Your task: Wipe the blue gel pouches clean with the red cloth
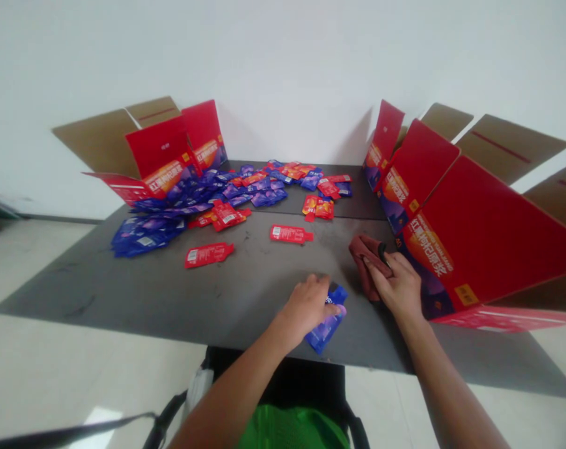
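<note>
My left hand (306, 305) rests on a blue foil sachet (326, 329) near the table's front edge, its fingers closed over the sachet's top. My right hand (395, 284) grips a folded maroon cloth (365, 265), and a small black item (382, 252) shows at the fold. Two red sachets (209, 254) (291, 234) lie apart on the dark grey table (170, 293). Behind them spreads a loose heap of blue sachets (146, 237) mixed with red ones (228, 215).
Open red-printed cardboard cartons (163, 156) (488, 231) stand at the table's back left and right, their brown flaps spread out. A white wall (283, 75) rises behind the table. A green garment (292, 430) and dark straps show below the front edge.
</note>
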`<state>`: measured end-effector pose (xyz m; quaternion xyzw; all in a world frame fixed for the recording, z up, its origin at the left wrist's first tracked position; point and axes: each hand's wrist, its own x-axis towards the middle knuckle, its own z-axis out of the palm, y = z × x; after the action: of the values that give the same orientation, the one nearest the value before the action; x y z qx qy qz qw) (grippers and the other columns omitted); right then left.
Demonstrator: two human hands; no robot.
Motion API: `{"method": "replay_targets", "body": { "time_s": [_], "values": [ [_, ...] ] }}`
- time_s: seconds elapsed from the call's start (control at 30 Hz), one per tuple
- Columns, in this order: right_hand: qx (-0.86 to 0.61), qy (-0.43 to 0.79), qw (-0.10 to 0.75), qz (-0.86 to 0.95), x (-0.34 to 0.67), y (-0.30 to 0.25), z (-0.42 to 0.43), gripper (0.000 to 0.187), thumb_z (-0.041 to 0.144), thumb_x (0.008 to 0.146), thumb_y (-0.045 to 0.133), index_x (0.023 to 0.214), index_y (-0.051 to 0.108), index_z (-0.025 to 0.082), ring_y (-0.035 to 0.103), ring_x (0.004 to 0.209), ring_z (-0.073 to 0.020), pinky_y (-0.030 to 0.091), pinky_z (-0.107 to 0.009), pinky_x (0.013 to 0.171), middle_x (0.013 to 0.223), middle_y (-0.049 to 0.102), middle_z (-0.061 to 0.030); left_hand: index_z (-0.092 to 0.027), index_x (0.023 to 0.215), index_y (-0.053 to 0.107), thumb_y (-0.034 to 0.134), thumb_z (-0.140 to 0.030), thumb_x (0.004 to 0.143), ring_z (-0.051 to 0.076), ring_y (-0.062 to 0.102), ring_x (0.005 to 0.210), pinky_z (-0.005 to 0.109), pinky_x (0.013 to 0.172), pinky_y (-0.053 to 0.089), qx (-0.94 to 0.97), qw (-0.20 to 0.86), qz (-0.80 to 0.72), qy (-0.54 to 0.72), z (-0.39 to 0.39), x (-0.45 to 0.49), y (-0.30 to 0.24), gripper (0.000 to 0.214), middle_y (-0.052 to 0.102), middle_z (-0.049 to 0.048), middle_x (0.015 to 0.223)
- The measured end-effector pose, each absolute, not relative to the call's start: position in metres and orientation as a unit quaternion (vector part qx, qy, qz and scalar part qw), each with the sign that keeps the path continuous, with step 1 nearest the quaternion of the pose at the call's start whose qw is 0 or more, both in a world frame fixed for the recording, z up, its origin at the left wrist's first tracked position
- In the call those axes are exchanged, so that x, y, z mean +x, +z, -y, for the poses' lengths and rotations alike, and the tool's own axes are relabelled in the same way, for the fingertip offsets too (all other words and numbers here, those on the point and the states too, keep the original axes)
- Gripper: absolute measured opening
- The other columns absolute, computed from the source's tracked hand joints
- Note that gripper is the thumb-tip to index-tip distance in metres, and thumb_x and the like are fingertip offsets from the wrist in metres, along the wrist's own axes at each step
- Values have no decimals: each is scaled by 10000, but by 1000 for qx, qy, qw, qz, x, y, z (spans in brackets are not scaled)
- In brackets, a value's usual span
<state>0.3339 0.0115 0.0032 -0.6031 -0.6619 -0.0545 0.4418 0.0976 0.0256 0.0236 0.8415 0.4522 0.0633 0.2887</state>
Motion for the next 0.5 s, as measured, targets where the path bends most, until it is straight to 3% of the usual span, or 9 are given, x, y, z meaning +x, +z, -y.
{"method": "replay_targets", "body": {
  "time_s": [0.13, 0.2, 0.33, 0.5],
  "values": [
    [-600, -41, 440, 667, 337, 2, -14, 230, 387, 969, 613, 1031, 702, 185, 617, 794, -198, 479, -316, 708, 860, 601, -35, -194, 1035, 743, 709, -390, 912, 214, 664, 935, 301, 848, 493, 841, 354, -386, 134, -31, 94, 33, 234, 687, 56, 962],
    [-602, -40, 441, 665, 336, 3, -14, 250, 404, 966, 616, 1047, 704, 184, 615, 790, -201, 474, -318, 695, 856, 601, -35, -209, 1000, 759, 664, -323, 952, 174, 654, 857, 279, 805, 493, 841, 366, -344, 202, -27, 87, 47, 156, 673, 32, 907],
    [-610, -35, 441, 658, 334, 5, -13, 290, 443, 968, 603, 1049, 710, 186, 605, 782, -207, 475, -324, 685, 832, 590, -35, -257, 1023, 763, 591, -163, 975, 171, 641, 987, 317, 915, 484, 857, 333, -269, 288, -13, 57, 68, 202, 666, 30, 998],
    [-620, -28, 433, 653, 333, 3, -14, 338, 458, 964, 599, 1122, 710, 180, 606, 791, -211, 491, -329, 704, 845, 600, -43, -297, 998, 755, 573, -38, 937, 175, 626, 1102, 361, 975, 441, 920, 235, -258, 179, 6, 15, 50, 323, 691, 0, 1116]
  ]
}}
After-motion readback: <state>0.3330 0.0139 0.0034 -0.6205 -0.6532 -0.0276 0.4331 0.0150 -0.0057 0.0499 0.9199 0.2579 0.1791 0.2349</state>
